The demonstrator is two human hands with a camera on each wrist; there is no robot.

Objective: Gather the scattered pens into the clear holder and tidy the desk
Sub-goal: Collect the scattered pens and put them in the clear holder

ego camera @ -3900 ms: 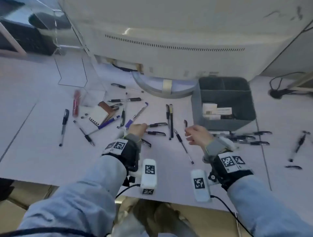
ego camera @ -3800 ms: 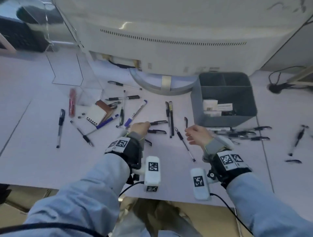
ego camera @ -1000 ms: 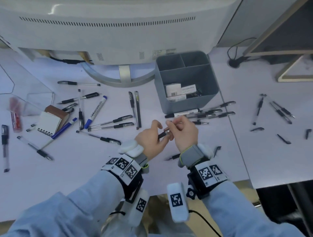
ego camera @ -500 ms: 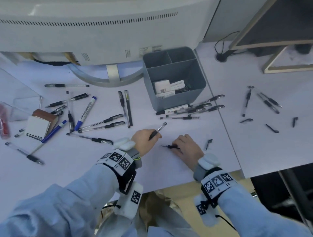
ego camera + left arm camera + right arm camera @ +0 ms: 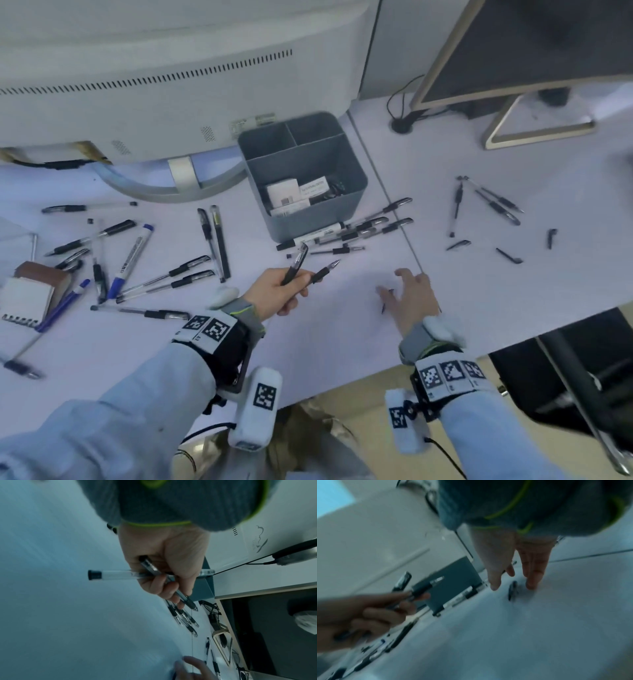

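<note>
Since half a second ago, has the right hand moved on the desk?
Yes. The right hand has slid rightward, away from the left hand; its fingers now reach the desk seam right of the grey organiser, above a small black pen cap.

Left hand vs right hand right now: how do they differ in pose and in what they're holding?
The left hand is curled and grips two pens; the right hand has its fingers spread and straight and grips nothing.
The left hand is raised off the desk; the right hand is down at the surface, over a small black pen cap.
Both wear grey wristbands and tagged wrist mounts.
</note>
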